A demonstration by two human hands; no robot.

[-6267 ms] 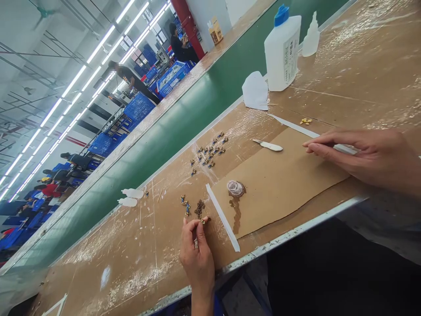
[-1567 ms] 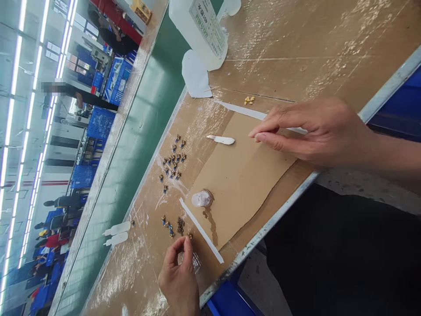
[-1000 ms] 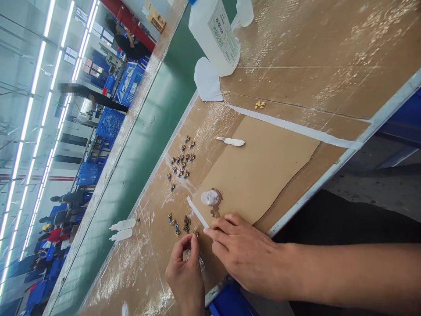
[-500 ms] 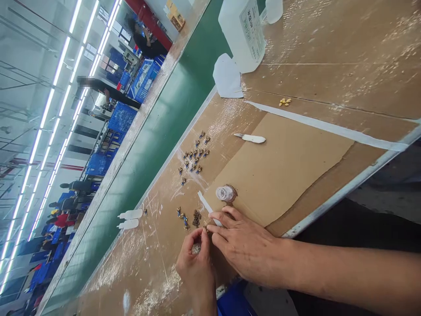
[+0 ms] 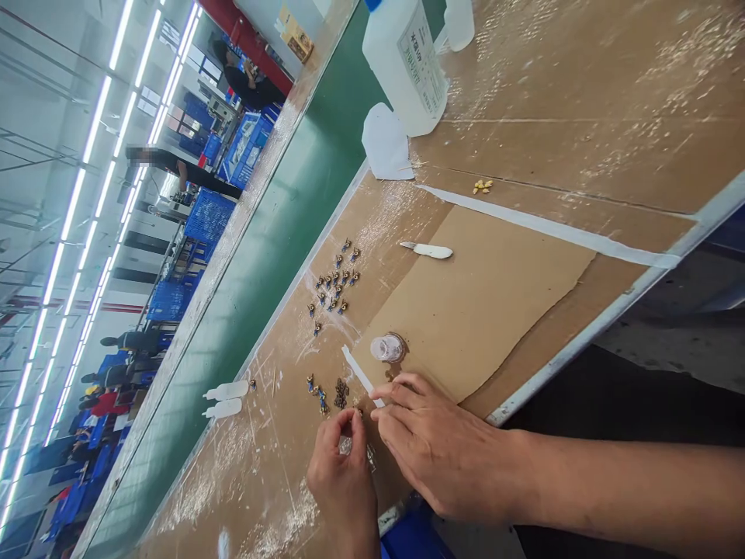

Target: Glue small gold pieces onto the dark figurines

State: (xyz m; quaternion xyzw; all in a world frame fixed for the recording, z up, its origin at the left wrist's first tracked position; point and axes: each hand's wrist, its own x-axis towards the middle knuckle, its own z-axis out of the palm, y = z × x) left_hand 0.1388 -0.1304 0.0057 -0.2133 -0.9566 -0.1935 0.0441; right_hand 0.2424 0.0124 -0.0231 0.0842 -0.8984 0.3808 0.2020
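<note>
My left hand (image 5: 342, 481) rests on the brown workbench (image 5: 524, 101) near its front edge, thumb and forefinger pinched on a tiny part I cannot make out. My right hand (image 5: 434, 446) lies beside it, fingers together, tips almost touching the left fingertips and over the end of a white strip (image 5: 358, 371). Just beyond the fingertips sit a small heap of dark brown parts (image 5: 341, 392) and a few blue-and-gold pieces (image 5: 317, 390). A larger scatter of blue-and-gold pieces (image 5: 334, 283) lies farther back.
A cardboard sheet (image 5: 483, 303) carries a small clear cap (image 5: 388, 348) and a white-handled tool (image 5: 427, 250). A big white glue bottle (image 5: 407, 62), white paper (image 5: 384, 144) and yellow bits (image 5: 482, 186) lie at the back. Two small white bottles (image 5: 224, 397) lie by the green conveyor (image 5: 279, 233). People work beyond it.
My right hand left the long white strip at the right and came across to meet my left hand's fingertips. The left hand kept its pinch. The camera view shifted and tilted.
</note>
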